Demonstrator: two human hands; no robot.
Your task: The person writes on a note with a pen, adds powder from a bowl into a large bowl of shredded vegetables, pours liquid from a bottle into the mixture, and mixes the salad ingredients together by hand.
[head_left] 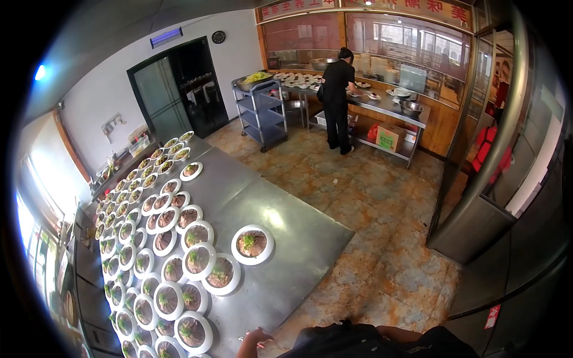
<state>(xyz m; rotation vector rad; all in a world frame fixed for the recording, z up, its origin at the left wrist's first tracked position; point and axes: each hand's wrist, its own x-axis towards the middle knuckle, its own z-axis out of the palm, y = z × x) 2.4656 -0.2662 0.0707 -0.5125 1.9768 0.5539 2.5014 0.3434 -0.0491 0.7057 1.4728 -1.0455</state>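
Note:
My left hand (255, 339) is low in the view by the near edge of the steel table (280, 238). Its fingers look loosely stretched out, with nothing visible in them. Just left of it stands a white-rimmed plate (207, 333) of sliced meat topped with chopped greens. Another such plate (270, 243) sits alone farther up the table. Many more meat plates, some stacked overlapping, cover the left side, with white bowls of greens (181, 154) toward the far end. Only part of my right forearm (399, 333) shows; the right hand is out of sight.
A blue-grey trolley (261, 113) carries a large bowl of yellow-green vegetables (255, 77). A person in black (337, 98) stands at a steel side table (388, 113) holding plates and a metal bowl (412, 108). A glazed doorway and metal post (495, 155) are on the right.

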